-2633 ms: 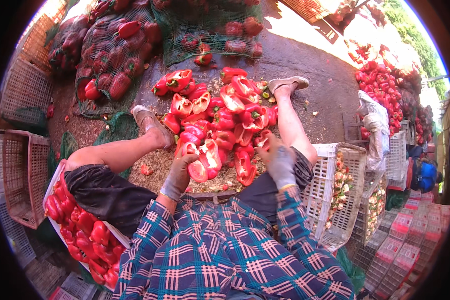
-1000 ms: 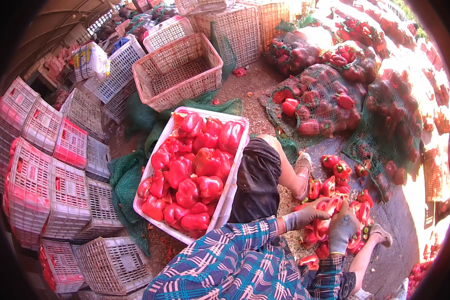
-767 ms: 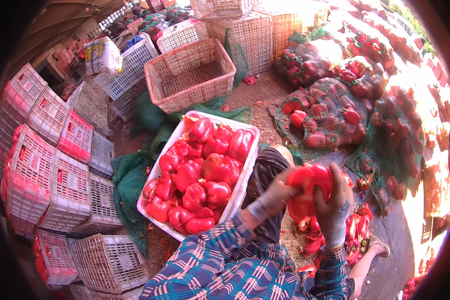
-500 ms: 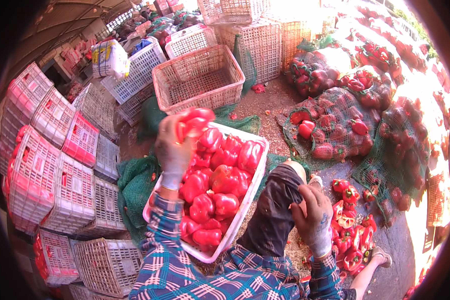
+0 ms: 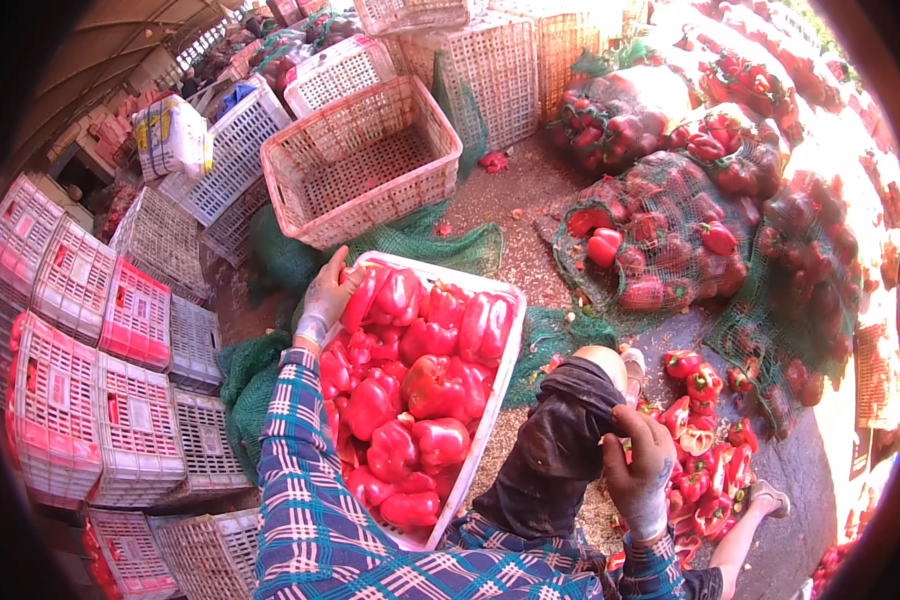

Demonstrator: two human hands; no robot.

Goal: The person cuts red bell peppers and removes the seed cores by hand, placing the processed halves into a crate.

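Note:
A white plastic crate (image 5: 515, 345) full of red bell peppers (image 5: 435, 385) stands tilted in front of me, beside my bent knee. My left hand (image 5: 326, 300) is at its far left corner, over the rim and against a bell pepper (image 5: 397, 296). Its fingers are apart and grip no pepper. My right hand (image 5: 638, 470) hovers by my right knee, fingers curled toward the thumb. A small pale bit shows at the fingertips, too small to name. To its right, a heap of red peppers (image 5: 705, 490), some cut open, lies on the ground.
An empty pinkish crate (image 5: 365, 215) stands beyond the full one. Stacked crates (image 5: 135, 410) line the left side. Green net sacks of red peppers (image 5: 660, 235) fill the right. Loose green netting (image 5: 250, 370) and scattered seeds lie around the crate.
My left hand has lowered the bell pepper it held into the crate's far left corner and let go. My right hand has moved slightly down, its fingers more curled. The view has shifted a little.

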